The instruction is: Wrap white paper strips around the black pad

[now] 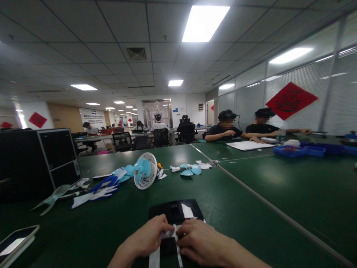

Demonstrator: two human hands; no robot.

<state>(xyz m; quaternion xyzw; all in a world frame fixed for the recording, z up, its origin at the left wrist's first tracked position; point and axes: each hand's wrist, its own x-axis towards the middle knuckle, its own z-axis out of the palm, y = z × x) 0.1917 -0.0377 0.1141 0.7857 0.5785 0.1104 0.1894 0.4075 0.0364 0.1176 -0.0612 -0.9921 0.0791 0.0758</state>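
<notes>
A black flat piece [174, 210] with a pale patch on its right part lies on the green table in front of me. White straps [154, 258] run across it and down toward me. My left hand [152, 233] is closed, with its fingertips pinching the strap from the left. From the right, my right hand [202, 238] rests on the piece with curled fingers around a second length of strap. The two hands are close together, with a narrow gap between the fingertips. My right fingers partly hide what lies under them.
A white fan with blue blades [145, 170] stands beyond my hands. Blue and white gloves [97, 191], loose fan blades [187, 169] and a black computer case [41, 163] are around it. A phone [18, 243] lies near left. Two people sit far right by blue trays [290, 150].
</notes>
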